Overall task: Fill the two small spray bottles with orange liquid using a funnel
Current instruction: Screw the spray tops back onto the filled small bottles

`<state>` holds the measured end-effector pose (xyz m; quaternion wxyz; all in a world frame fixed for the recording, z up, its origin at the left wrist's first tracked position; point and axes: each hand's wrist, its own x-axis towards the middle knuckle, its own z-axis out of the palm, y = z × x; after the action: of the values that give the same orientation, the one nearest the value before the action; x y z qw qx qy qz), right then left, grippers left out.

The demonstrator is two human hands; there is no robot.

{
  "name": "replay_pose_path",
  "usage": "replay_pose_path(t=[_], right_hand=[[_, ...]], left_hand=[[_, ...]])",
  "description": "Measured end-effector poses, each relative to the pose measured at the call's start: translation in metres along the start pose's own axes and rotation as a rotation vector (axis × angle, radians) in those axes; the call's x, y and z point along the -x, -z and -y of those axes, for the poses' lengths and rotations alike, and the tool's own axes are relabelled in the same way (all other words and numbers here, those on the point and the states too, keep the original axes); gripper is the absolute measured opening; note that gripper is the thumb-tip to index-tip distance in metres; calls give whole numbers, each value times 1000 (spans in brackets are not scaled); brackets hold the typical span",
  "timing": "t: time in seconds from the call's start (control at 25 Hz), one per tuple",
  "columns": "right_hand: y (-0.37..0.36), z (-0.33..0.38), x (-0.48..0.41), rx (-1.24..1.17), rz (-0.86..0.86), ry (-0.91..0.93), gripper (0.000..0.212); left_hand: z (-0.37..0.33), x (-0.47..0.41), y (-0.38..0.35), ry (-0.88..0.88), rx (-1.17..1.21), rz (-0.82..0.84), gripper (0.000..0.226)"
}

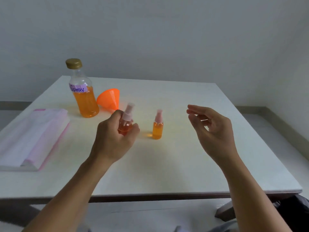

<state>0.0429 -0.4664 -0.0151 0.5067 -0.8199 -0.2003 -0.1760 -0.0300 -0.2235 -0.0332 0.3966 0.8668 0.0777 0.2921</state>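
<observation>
Upper left: capped large bottle [84,96], half full of orange liquid, funnel [109,99] lying beside. Centre: left hand [115,138] gripping one filled spray bottle [125,122]; second filled bottle [157,127] standing alone. Right hand [210,129] loosely spread, empty.

On the tabletop [184,164] the big capped bottle [85,96] stands at the far left, with the funnel [109,99] lying on its side just to its right. A folded cloth [31,138] lies at the left edge, nearer than the bottle. Of the 2 spray bottles, 1 [157,127] stands upright near the middle; the other [125,122] is left of it, held tilted in the left hand [113,139]. The right hand [212,129] hovers to the right, apart from both.
</observation>
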Motion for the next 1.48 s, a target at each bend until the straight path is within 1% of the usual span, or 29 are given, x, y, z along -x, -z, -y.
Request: replay_pose_path(t=[0.12, 0.24, 0.32, 0.4, 0.52, 0.72, 0.84, 0.92, 1.0, 1.08, 1.12, 1.16, 1.24, 1.28, 1.32, 1.36, 1.44, 1.48], right_hand=[[-14, -7, 0, 85, 8, -11, 22], [-30, -9, -1, 166, 68, 36, 24], [-40, -7, -4, 207, 69, 61, 25], [-48, -6, -7, 232, 38, 39, 28], [-57, -5, -12, 205, 3, -37, 27], [-67, -2, -14, 137, 31, -105, 26], [-68, 3, -15, 38, 58, -175, 31], [-69, 6, -15, -6, 102, -205, 39], [-72, 7, -13, -14, 142, -224, 45], [-76, 7, -12, -1, 152, -229, 42], [-78, 7, -12, 4, 151, -227, 38], [-80, 6, -13, 5, 148, -223, 33], [-83, 4, -14, 1, 134, -218, 22], [-85, 3, -15, -1, 125, -220, 17], [-85, 3, -15, -5, 116, -223, 12], [-84, 3, -15, -13, 108, -228, 8], [-79, 5, -14, -44, 95, -233, 4], [-75, 7, -13, -63, 84, -238, 7]], left_hand=[[42, -19, 17, 81, 0, -88, 16], [78, -29, 27, 86, -40, -172, 27], [92, -29, 33, 90, -56, -237, 31], [99, -29, 39, 80, -70, -295, 32], [107, -32, 46, 100, -69, -357, 34], [116, -33, 51, 121, -69, -338, 40], [117, -36, 49, 107, -40, -335, 42], [118, -37, 48, 103, -27, -323, 46], [118, -36, 48, 110, -32, -293, 61], [111, -32, 46, 137, -34, -280, 86], [106, -29, 45, 120, -46, -300, 94], [99, -26, 43, 63, -83, -343, 97], [83, -19, 37, -102, -197, -432, 91], [73, -15, 32, -165, -226, -443, 86], [62, -11, 24, -214, -226, -417, 80], [52, -7, 15, -259, -204, -358, 75], [37, 2, -6, -302, -131, -145, 67], [31, 5, -18, -285, -82, -10, 66]])
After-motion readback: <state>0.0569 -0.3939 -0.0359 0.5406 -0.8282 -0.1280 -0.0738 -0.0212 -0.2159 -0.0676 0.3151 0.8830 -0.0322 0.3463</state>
